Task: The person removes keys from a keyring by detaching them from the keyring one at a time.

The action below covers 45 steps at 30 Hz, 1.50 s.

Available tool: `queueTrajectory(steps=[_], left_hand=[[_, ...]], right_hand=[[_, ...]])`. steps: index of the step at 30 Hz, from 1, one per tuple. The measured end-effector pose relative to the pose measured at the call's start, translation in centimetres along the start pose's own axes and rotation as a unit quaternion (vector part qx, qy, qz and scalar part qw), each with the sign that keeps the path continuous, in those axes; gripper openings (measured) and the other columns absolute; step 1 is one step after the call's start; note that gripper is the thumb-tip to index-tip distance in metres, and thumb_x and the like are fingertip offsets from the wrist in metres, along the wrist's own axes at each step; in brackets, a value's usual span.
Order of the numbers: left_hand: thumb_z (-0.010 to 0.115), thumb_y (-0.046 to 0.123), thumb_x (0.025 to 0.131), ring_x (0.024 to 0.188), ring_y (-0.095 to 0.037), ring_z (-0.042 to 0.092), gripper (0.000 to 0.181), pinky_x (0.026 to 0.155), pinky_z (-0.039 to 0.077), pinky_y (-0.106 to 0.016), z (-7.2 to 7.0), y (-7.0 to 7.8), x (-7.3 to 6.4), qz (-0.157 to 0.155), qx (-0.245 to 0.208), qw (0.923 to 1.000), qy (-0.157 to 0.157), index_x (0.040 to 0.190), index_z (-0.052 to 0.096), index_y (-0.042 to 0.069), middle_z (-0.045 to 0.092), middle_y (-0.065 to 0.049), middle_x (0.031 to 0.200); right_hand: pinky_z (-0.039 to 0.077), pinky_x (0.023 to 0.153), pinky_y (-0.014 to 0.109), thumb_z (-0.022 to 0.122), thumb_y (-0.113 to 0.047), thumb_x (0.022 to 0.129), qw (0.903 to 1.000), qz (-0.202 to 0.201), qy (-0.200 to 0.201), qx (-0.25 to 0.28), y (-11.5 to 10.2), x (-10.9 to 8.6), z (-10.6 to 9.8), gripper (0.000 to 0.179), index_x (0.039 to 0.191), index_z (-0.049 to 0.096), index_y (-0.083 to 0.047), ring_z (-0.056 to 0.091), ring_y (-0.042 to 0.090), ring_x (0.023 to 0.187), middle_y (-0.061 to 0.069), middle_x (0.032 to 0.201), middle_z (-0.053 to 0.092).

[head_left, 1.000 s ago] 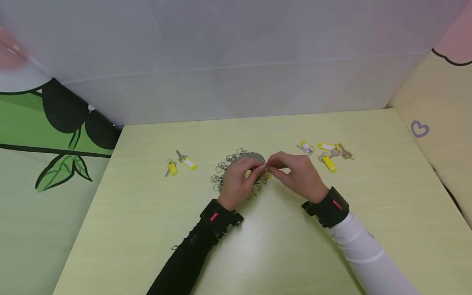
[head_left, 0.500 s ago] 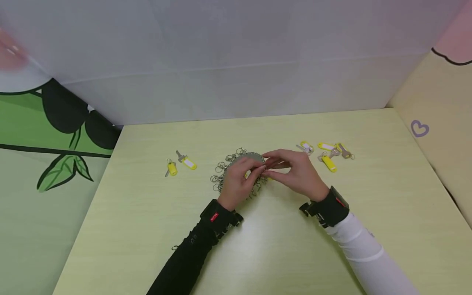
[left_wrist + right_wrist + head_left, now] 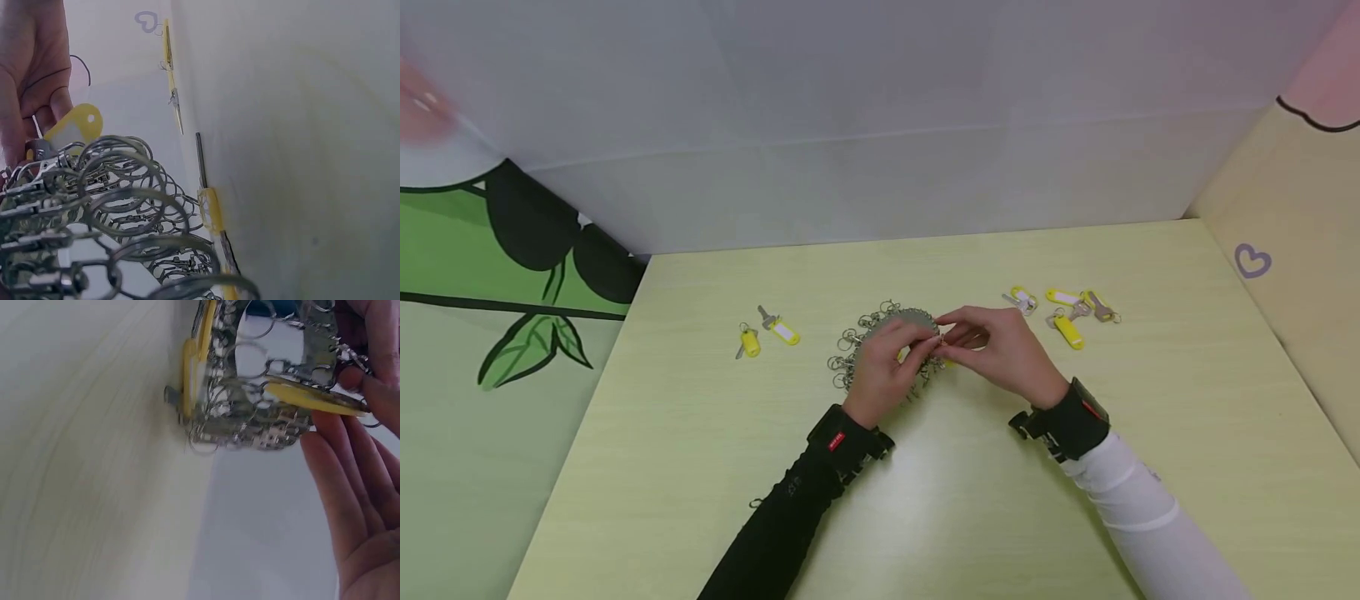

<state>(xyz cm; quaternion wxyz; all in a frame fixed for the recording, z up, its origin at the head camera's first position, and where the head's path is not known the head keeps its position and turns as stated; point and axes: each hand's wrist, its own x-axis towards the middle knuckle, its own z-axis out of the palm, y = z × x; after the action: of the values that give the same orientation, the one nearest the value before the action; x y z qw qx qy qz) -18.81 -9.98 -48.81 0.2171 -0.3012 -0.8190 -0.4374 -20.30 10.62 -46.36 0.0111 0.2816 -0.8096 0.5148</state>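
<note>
A round metal rack [image 3: 908,319] ringed with several small snap clasps and split rings [image 3: 125,156] stands under both hands in the head view. Over it, my left hand [image 3: 887,367] has thumb and index finger together at the rack's right side, pinching what looks like a clasp. Meeting it there, my right hand [image 3: 1000,346] holds a yellow key tag [image 3: 312,400] with a key ring; its fingers [image 3: 340,481] lie under the tag in the right wrist view. That tag [image 3: 78,125] and part of a key beside it show in the left wrist view. The exact fingertip contact is hidden.
Two yellow-tagged keys [image 3: 767,329] lie left of the rack. Several more tagged keys [image 3: 1067,312] lie right of it. Other yellow tags [image 3: 190,369] show at the rack's side. A pale wall [image 3: 880,183] borders the table [image 3: 700,483] at the back.
My right hand has shifted slightly, its wrist turning and its fingers spreading, then drawing in a little around the tag and ring. My left hand has stayed in place.
</note>
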Motion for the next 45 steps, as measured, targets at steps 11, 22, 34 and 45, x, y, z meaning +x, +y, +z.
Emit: queueTrajectory(steps=[11, 22, 34, 45], left_hand=[[0.071, 0.013, 0.100, 0.079, -0.017, 0.061, 0.009, 0.066, 0.054, -0.043, -0.16, 0.18, 0.02, -0.003, 0.010, 0.9999, -0.005, 0.096, 0.076, 0.007, 0.070, -0.006, 0.087], [0.071, 0.010, 0.099, 0.077, -0.018, 0.060, 0.007, 0.065, 0.054, -0.045, -0.07, 0.31, -0.05, -0.013, 0.005, 0.9999, -0.004, 0.094, 0.074, 0.006, 0.069, -0.007, 0.085], [0.072, 0.012, 0.099, 0.076, -0.016, 0.058, 0.007, 0.064, 0.051, -0.046, -0.02, 0.22, -0.13, -0.015, -0.006, 0.9997, -0.017, 0.093, 0.074, 0.008, 0.070, -0.005, 0.084], [0.069, 0.011, 0.101, 0.077, -0.015, 0.064, 0.008, 0.067, 0.055, -0.044, -0.13, 0.18, -0.06, -0.021, -0.034, 0.9986, -0.034, 0.095, 0.073, 0.007, 0.071, -0.005, 0.084]], right_hand=[[0.062, 0.078, 0.029, 0.085, -0.011, 0.087, 0.9999, -0.008, 0.002, 0.010, -0.22, -0.16, 0.03, 0.021, 0.108, 0.082, -0.011, 0.077, 0.013, 0.089, 0.003, 0.100, 0.080], [0.062, 0.084, 0.031, 0.086, -0.005, 0.084, 0.9984, -0.046, 0.017, 0.027, -0.03, -0.14, 0.03, 0.028, 0.110, 0.079, -0.012, 0.077, 0.016, 0.097, 0.001, 0.104, 0.078], [0.063, 0.084, 0.042, 0.087, -0.002, 0.081, 0.9977, -0.044, 0.019, 0.048, 0.16, -0.22, -0.27, 0.036, 0.115, 0.077, -0.005, 0.077, 0.021, 0.097, 0.007, 0.108, 0.078], [0.062, 0.082, 0.029, 0.088, 0.004, 0.078, 0.9981, -0.042, 0.012, 0.045, 0.09, -0.22, -0.29, 0.053, 0.128, 0.072, -0.006, 0.077, 0.018, 0.094, 0.008, 0.104, 0.078]])
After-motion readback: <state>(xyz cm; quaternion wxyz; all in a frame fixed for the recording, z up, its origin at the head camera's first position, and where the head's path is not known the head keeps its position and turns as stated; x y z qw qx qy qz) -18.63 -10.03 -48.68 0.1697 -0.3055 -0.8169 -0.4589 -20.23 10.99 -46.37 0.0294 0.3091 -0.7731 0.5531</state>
